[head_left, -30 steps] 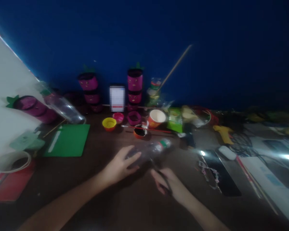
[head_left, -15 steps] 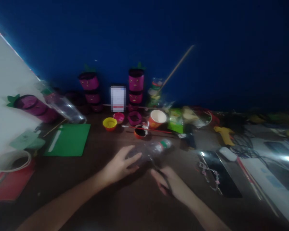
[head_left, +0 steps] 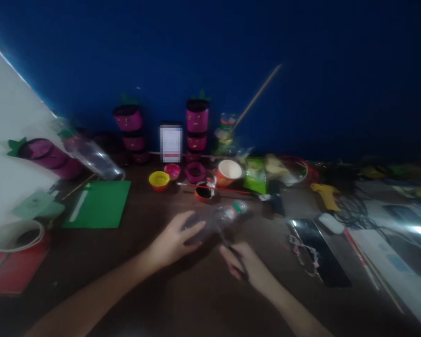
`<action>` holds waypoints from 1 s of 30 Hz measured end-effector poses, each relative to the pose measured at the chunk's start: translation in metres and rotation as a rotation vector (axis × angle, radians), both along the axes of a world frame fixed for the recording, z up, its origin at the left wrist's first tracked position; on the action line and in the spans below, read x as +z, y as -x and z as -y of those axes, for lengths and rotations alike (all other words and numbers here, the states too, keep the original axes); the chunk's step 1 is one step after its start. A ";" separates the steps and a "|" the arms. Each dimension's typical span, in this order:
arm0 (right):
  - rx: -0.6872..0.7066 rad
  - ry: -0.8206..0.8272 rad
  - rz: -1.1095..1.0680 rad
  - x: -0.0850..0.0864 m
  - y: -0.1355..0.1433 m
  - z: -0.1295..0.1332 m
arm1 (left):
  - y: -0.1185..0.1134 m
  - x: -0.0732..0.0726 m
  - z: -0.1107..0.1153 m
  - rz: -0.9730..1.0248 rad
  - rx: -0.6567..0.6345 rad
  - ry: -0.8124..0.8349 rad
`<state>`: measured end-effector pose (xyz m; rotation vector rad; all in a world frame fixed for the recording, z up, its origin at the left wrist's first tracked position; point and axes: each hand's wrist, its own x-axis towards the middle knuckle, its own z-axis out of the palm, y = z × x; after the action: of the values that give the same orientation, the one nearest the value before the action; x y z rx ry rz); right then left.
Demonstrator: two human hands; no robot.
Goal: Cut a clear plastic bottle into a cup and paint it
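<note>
Head view is showing almost no change across the last second: both hands and the bottle are keeping their places, and only the camera is drifting slightly. Judged from that, the work on the bottle is proceeding as a slow, steady hold-and-cut action rather than a repositioning.

Going left to right:

1. One white bowl [head_left: 17,234] is sitting at the 9 o'clock edge of the surface [head_left: 182,299], resting on one red sheet [head_left: 16,271].
2. One green mat [head_left: 98,204] is lying at 10 o'clock, with one empty clear bottle [head_left: 91,158] tilted just beyond it.
3. One yellow cup [head_left: 159,179] and one small pink cup [head_left: 172,171] are standing at 11 o'clock, touching or nearly so.
4. Two stacks of magenta pots [head_left: 197,126] are standing against the blue wall at 12 o'clock; blur is preventing a sure count of pots per stack.
5. The left hand [head_left: 175,241] is pressing on the plastic bottle [head_left: 217,219], fingers wrapped over its lower body. This grip is closing on the bottle. The bottle is lying on its side at centre, cap end pointing toward 1 o'clock.
6. The right hand [head_left: 247,267] is closing its grip around one dark tool [head_left: 231,248], apparently scissors or a blade, whose tip is meeting the bottle.
7. One orange paper cup [head_left: 228,172] is standing at 12 o'clock.
8. One yellow glue gun [head_left: 325,195] and one dark phone [head_left: 319,252] are lying at 2 to 3 o'clock.
</note>
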<state>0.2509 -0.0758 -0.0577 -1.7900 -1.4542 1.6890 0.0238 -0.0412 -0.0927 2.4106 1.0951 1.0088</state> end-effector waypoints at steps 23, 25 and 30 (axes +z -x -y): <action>0.144 0.211 -0.028 0.042 -0.008 -0.029 | -0.003 0.004 -0.002 0.097 0.005 0.085; 0.135 0.211 -0.046 0.040 -0.009 -0.031 | -0.002 0.005 -0.004 0.110 0.005 0.108; 0.065 0.182 -0.144 0.035 -0.012 -0.032 | 0.005 0.010 -0.009 0.067 -0.061 0.183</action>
<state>0.2629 -0.0437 -0.0227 -1.6841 -1.3496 1.9960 0.0191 -0.0325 -0.0831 2.2355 1.0372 0.9201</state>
